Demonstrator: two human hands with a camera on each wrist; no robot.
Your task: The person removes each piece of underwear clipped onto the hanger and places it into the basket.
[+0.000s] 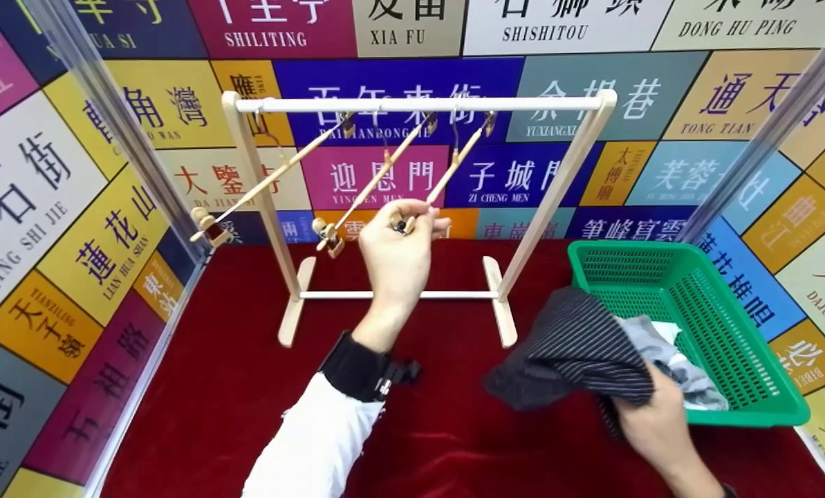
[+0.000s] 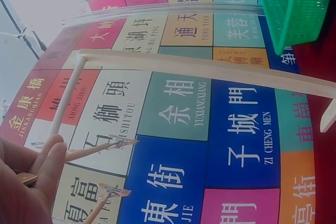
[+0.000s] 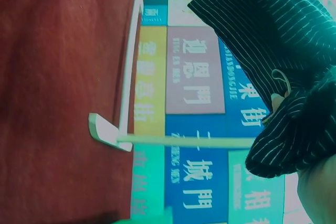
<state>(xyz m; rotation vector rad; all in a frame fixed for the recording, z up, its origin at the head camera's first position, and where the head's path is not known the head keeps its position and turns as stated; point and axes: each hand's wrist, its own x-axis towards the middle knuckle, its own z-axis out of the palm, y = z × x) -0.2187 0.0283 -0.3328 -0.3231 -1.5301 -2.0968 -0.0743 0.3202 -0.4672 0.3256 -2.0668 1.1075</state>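
Note:
Three wooden clip hangers hang from the white top bar (image 1: pixel 419 104) of a small wooden rack. My left hand (image 1: pixel 398 256) pinches the near end of the rightmost hanger (image 1: pixel 455 166), with its clip by the palm. The middle hanger (image 1: pixel 377 174) and the left hanger (image 1: pixel 274 176) hang beside it, with nothing on their clips. In my right hand (image 1: pixel 661 429) is a bunched dark pinstriped garment (image 1: pixel 585 346), held in front of the basket. The right wrist view shows the striped cloth (image 3: pixel 273 30) covering most of the fingers.
A green plastic basket (image 1: pixel 744 311) stands at the right with grey and white clothes (image 1: pixel 689 373) in it. The rack's feet (image 1: pixel 500 304) rest on a dark red cloth (image 1: pixel 440 443). Printed panels surround the table, with clear posts (image 1: pixel 765 124) at the corners.

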